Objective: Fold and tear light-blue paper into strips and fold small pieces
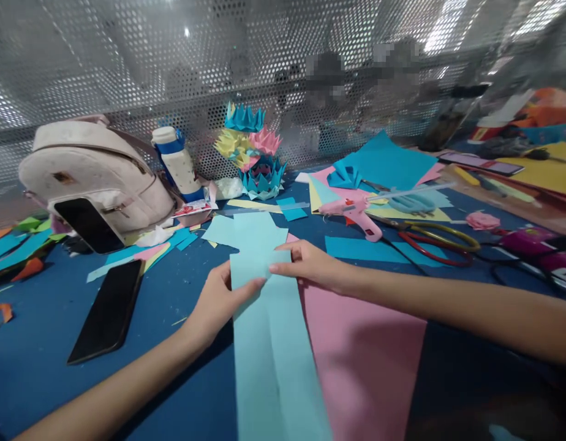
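A long strip of light blue paper (264, 343) with a lengthwise crease runs toward me. My left hand (223, 294) grips its left edge near the far end, thumb on top. On the right edge, my right hand (305, 266) pinches the same paper, with the thumb lying across its face. Beneath and to the right lies a large pink sheet (366, 355). More light blue paper pieces (253, 229) rest just beyond the far end of the strip. A pink glue gun (354, 214) lies beyond my right hand.
Left are a black phone (108, 312), another phone (87, 225) leaning on a white backpack (94, 165), and a bottle (177, 162). Folded paper flowers (262, 174) stand at the back by a perforated metal panel (274, 67). Scissors (439, 239) and cables lie to the right.
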Tool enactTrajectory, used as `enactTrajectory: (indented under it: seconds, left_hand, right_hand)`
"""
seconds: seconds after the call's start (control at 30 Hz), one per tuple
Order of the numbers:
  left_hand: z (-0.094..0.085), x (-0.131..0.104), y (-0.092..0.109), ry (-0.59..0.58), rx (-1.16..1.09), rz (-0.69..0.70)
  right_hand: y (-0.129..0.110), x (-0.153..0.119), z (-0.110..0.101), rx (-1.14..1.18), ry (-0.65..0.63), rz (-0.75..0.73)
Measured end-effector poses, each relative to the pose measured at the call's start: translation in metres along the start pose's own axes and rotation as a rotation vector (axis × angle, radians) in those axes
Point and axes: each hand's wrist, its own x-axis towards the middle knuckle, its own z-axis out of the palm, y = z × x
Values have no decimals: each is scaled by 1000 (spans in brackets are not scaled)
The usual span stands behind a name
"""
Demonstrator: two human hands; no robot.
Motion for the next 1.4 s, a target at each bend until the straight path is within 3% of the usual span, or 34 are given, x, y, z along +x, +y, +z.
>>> enactTrajectory:
  seconds: [0.33,0.63,0.83,1.0,1.2,1.4]
  left_hand:
    - [-5,12,-7,55,81,63]
    - [-7,14,-7,69,-5,5]
    - [-5,12,1,-51,116,-43]
    - [-3,12,0,-79,276,65]
    - [-4,11,0,-208,552,183]
    - [-3,10,-2,-210,505,217]
  right_hand:
    - [1,-3,-3,-304,-87,-106]
    - [8,0,-2,-210,-121,-29]
    - [7,-1,0,-259,-50,-56]
    - [8,2,1,-392,-45,-166]
    - [10,2,1,-424,-109,-201]
    - [8,1,2,-366,-125,-202]
